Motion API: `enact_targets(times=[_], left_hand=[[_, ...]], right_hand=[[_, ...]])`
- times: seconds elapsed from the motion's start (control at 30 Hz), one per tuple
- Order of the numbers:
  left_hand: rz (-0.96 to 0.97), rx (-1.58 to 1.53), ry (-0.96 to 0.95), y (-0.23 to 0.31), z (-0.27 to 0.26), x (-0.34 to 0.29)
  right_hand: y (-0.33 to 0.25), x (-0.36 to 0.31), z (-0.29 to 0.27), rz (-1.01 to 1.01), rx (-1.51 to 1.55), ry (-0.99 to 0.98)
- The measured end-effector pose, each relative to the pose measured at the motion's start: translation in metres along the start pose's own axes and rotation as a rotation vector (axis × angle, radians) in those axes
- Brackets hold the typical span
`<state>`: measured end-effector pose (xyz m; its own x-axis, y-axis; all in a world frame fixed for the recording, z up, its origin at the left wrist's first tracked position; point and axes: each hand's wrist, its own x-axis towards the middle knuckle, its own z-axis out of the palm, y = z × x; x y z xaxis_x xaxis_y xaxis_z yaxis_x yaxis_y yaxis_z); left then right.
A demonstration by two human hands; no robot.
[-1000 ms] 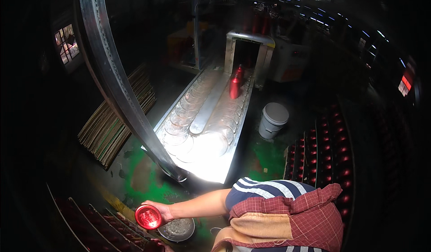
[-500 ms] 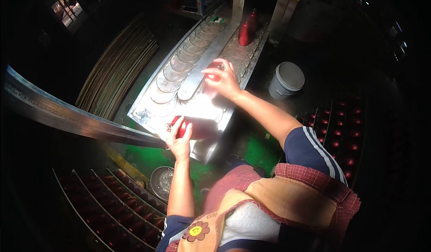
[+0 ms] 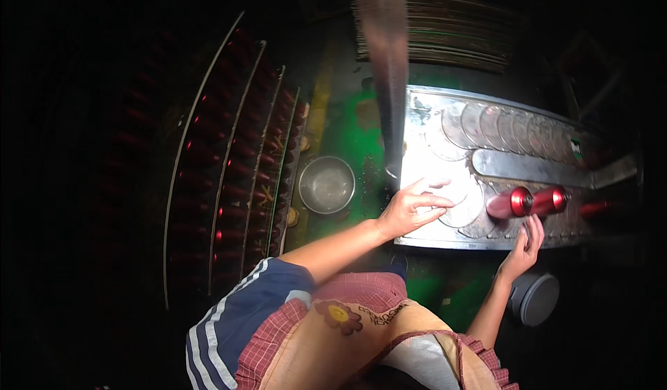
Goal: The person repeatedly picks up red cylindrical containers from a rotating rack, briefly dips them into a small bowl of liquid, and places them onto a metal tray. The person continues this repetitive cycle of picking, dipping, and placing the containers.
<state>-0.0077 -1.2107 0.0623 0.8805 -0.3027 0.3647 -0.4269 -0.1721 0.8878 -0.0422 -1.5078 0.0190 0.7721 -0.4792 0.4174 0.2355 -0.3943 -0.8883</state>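
Two shiny red bottles, the nearer one (image 3: 513, 202) and another (image 3: 550, 200), stand side by side on the overlapping round plates of a metal conveyor (image 3: 479, 234). My left hand (image 3: 413, 208) hovers over the brightly lit left end of the conveyor, fingers spread and holding nothing. My right hand (image 3: 524, 247) is at the conveyor's near edge, just beside the bottles. Its fingers are stretched out and grip nothing; whether a fingertip touches a bottle I cannot tell. Farther right, a third red bottle (image 3: 596, 210) sits in dim light.
Racks holding rows of red bottles (image 3: 229, 211) stand at the left. A metal bowl (image 3: 327, 185) lies on the green floor beside them. An upright metal post (image 3: 389, 63) rises at the conveyor's left end. A bucket (image 3: 538, 300) stands near my right forearm. Stacked strips (image 3: 445, 32) lie behind.
My view has turned left toward the racks. Both hands have let go of the red bottles they held, and two bottles now stand together on the conveyor plates.
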Motion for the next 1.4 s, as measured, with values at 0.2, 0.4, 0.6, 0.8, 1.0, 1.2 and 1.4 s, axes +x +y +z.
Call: enact_targets(times=[0.2,0.4,0.6,0.8,1.0,1.2,1.4], left_hand=[[-0.202,0.698,0.96,0.123,-0.314,-0.204],[-0.509,1.532,1.2,0.198,-0.606,-0.324],[-1.003,1.664,1.079,0.14,-0.77,-0.324],[-0.976,1.443,1.38,0.118,-0.77,-0.341],[-0.72,1.602,1.298,0.1,-0.767,-0.369],[-0.435,1.568,1.253,0.139,-0.685,-0.337],[-0.196,0.104,1.517,0.154,-0.496,-0.282]], right_hand=[[-0.133,-0.134,0.207,0.229,0.555,-0.978],[-0.385,-0.16,0.489,-0.585,0.598,-1.395],[-0.593,-0.296,0.749,-1.076,0.29,-1.196],[-0.598,-0.345,0.809,-1.021,0.143,-1.27],[-0.522,-0.304,0.77,-0.894,0.629,-1.052],[-0.398,-0.195,0.635,-0.226,0.807,-1.045],[-0.252,-0.119,0.551,0.734,0.976,-1.138]])
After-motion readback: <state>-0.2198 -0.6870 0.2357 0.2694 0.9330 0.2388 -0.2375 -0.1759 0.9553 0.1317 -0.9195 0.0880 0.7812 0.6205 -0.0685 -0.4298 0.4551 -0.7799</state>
